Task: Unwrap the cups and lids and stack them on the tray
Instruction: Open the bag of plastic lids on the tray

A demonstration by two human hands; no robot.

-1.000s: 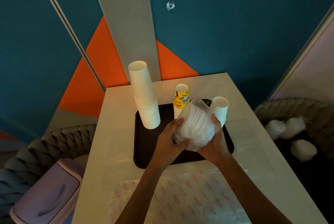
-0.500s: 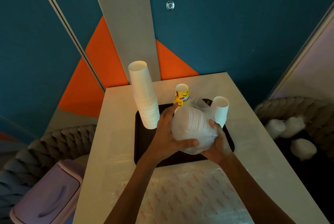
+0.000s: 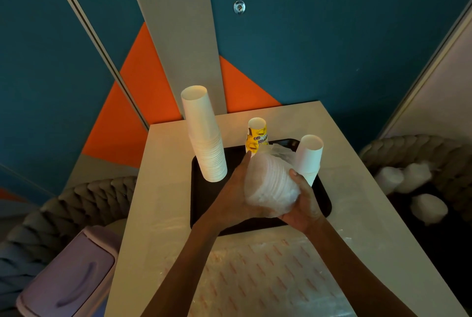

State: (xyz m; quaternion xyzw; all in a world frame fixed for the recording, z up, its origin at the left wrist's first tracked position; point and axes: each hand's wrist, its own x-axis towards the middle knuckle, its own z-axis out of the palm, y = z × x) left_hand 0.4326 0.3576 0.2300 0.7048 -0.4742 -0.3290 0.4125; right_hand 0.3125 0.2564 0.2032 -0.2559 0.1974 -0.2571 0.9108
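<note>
Table (image 3: 163,189): narrow and pale, with its far edge against a blue and orange wall. The left edge dropped to a braided grey cushion (image 3: 76,201) and a lilac bin (image 3: 69,273). The right edge dropped to a second braided cushion (image 3: 408,148) holding white wrapped bundles (image 3: 429,208).

Black tray (image 3: 201,204): sat on the far half of the table, with strips of bare tabletop on either side. Its far rim was crowded:
- tall stack of white cups (image 3: 207,143) at the far-left corner
- yellow printed cup (image 3: 256,135) at the middle
- short stack of white cups (image 3: 309,155) at the far right

The near half of the tray lay bare under the hands. A clear plastic sheet (image 3: 268,278) with red dashes covered the table on the near side of the tray.

Wrapped stack of lids (image 3: 270,183): held in the air over the middle of the tray, just in front of the yellow printed cup and beside the short stack. I could not tell whether the film touched either one. The lids were translucent white and nested, and their ribbed rims showed through the clear film. The stack was tilted, with its far end raised. Loose film was crumpled at that far end.

Left hand (image 3: 237,194): cradled the bundle from the left. One finger ran up along its far side and the rest were hidden behind it.

Right hand (image 3: 304,204): gripped from the right and below, with the thumb pressed on the film. Its fingers were underneath, so I could not tell how far they were spread.
</note>
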